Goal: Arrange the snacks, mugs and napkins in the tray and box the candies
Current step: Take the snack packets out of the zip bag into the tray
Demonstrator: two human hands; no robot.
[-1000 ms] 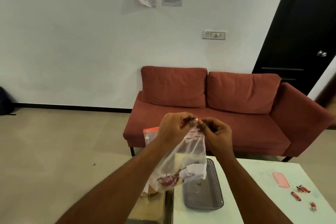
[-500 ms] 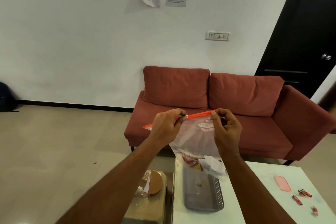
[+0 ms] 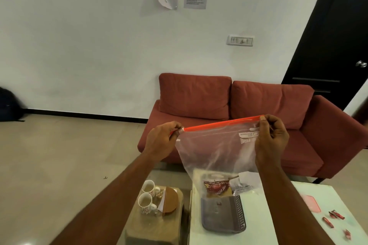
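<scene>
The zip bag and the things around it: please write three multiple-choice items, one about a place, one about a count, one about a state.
1. Where do the mugs stand?
A. on the wooden stool
B. in the tray
C. on the sofa

2. How many mugs are there?
A. one
B. two
C. four

3. How is the zip bag held?
A. stretched between both hands
C. hanging from one hand
B. lying flat on the table

Answers: 1 A, they stand on the stool left of the white table. 2 B, two rims show. 3 A, the left hand and right hand pinch the ends of the red strip.
</scene>
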